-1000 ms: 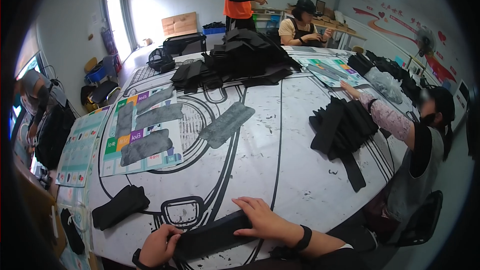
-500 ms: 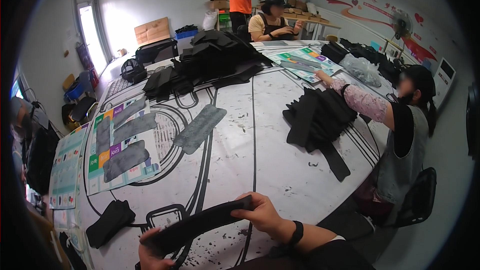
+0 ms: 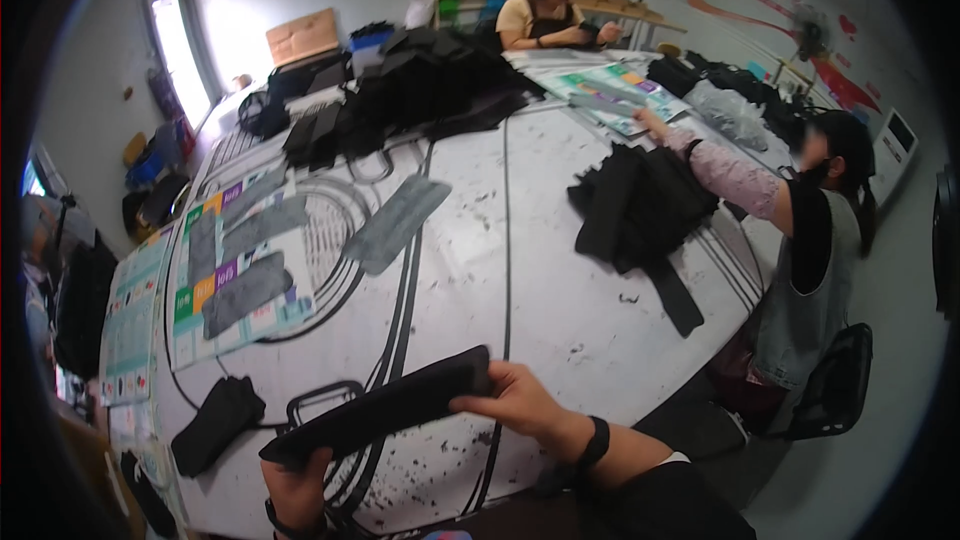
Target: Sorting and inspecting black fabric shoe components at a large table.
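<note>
Black fabric strip [image 3: 385, 405], held in front of you over the near edge of the counter [image 3: 545, 285], slanting, its right end higher in view. Whether it is one layer or several, cannot tell.

Your right hand [image 3: 525, 402] grips the right end, thumb on the near face, fingers mostly hidden behind. Your left hand [image 3: 297, 485] has the left end, thumb up against it; its other fingers are hard to make out, so the exact spread cannot be told.

Near left corner of the counter: black bundle [image 3: 218, 425], lying apart from your left hand. Along the left edge, printed sheets [image 3: 180, 352] with grey strips [image 3: 248, 295] on top; one lone grey strip [image 3: 397, 225] lies right of them. Toward the far edge, a big black heap [image 3: 430, 85]. By the right edge, a black stack [image 3: 640, 205]; beyond it, a co-worker's hand [image 3: 652, 125] reaches to another printed sheet [image 3: 668, 105].
</note>
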The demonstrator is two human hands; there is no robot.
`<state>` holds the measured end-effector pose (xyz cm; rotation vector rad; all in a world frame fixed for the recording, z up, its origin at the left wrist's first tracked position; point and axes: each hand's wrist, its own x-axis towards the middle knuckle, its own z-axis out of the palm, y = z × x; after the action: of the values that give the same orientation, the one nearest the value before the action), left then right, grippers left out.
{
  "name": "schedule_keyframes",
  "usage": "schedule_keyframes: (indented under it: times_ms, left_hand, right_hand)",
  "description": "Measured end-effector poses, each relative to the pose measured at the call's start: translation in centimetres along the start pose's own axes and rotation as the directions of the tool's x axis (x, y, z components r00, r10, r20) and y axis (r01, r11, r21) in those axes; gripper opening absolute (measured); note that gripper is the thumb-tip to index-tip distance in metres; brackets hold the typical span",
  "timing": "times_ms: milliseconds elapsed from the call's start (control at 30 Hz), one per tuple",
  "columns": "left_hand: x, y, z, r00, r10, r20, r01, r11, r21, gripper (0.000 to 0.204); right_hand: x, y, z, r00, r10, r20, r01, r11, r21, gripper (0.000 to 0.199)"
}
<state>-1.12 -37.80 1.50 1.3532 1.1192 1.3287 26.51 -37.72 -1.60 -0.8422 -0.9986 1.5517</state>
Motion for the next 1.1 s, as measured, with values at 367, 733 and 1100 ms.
schedule_keyframes:
  times_ms: [367, 733, 1100]
  left_hand:
    - [2.6, 1.6, -1.5, 0.752, 0.577, 0.318, -0.651, 0.575, 0.496, 0.005]
    - [-0.4, -1.6, -5.1, 0.935, 0.295, 0.198, -0.331, 0.925, 0.185, 0.022]
    - [-2.0, -1.9, -7.5, 0.976, -0.199, 0.092, 0.2, 0.98, -0.006, 0.055]
  right_hand:
    - [1.1, -0.4, -0.8, 0.568, -0.766, 0.301, 0.658, 0.203, -0.726, 0.009]
    - [0.4, 2.7, -0.4, 0.818, -0.538, 0.204, 0.573, 0.735, -0.362, 0.02]
    - [-0.2, 2.8, 3.7, 0.976, -0.212, -0.043, 0.158, 0.835, -0.527, 0.032]
